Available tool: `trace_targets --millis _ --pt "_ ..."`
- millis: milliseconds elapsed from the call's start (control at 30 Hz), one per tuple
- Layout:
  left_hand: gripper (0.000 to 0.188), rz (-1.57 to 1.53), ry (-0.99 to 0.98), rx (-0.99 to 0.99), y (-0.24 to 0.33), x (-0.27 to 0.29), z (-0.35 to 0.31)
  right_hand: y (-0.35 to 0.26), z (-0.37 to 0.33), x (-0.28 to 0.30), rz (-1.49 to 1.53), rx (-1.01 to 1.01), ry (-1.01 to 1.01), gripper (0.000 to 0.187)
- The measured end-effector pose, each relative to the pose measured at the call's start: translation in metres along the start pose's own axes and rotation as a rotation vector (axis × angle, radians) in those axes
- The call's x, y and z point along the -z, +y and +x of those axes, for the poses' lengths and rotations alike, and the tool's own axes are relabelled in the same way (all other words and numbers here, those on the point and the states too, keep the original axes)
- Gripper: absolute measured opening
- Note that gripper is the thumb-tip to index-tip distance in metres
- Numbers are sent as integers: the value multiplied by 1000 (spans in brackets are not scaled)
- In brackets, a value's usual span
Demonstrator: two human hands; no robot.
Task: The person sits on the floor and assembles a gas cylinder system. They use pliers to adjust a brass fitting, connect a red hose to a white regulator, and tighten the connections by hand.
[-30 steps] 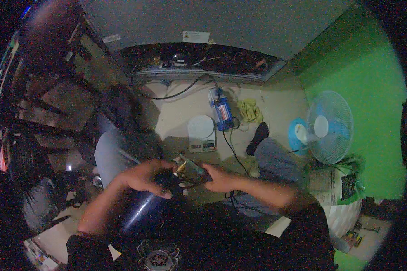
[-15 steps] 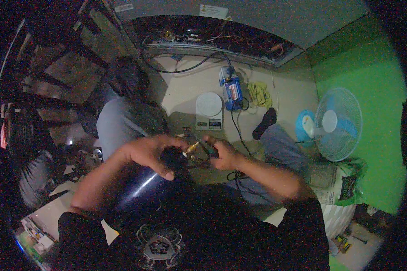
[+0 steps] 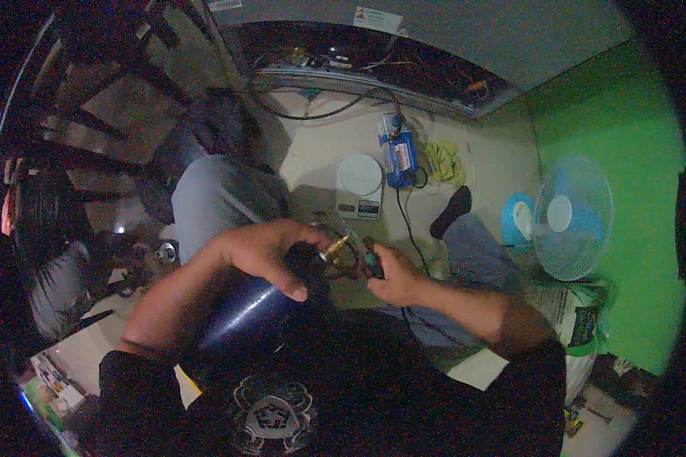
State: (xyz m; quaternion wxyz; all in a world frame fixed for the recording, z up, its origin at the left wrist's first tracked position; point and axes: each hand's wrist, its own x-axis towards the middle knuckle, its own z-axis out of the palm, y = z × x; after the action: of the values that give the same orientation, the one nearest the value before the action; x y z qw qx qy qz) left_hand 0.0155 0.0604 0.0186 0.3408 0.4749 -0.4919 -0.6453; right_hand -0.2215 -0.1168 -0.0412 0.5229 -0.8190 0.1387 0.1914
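The left hand (image 3: pixel 270 255) curls over the top of a dark blue cylinder (image 3: pixel 240 314), thumb along its near side; some of its fingers are hidden. The cylinder lies tilted beneath that hand, and a brass fitting (image 3: pixel 337 247) juts from its top into the gap between the hands. The right hand (image 3: pixel 396 276) is closed around a dark tool (image 3: pixel 373 261) with a touch of teal, just beside the fitting; blur hides whether they touch.

The cylinder could well roll or swing if the left hand slackens, since no other support shows. The tool might skid off the rounded brass, marring it or knocking the left fingers near it. Dim light makes misplacing it likelier. Beyond the hands, a white scale (image 3: pixel 359 190) and a blue pump (image 3: pixel 399 158) sit on the floor (image 3: pixel 312 152); the pump's black cable (image 3: pixel 410 232) runs down behind the right hand and could snag the forearm.
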Motion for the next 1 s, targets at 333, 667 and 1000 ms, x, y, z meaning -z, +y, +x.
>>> trace_targets --millis 333,667,1000 --pt "78 12 26 73 1 1 -2 -29 6 43 -114 -111 -289 59" --pt "77 84 -38 -146 5 -19 -14 3 10 -17 14 174 72 59" --pt "81 44 43 -48 15 -33 -11 -52 -42 45 255 -413 -402 43"
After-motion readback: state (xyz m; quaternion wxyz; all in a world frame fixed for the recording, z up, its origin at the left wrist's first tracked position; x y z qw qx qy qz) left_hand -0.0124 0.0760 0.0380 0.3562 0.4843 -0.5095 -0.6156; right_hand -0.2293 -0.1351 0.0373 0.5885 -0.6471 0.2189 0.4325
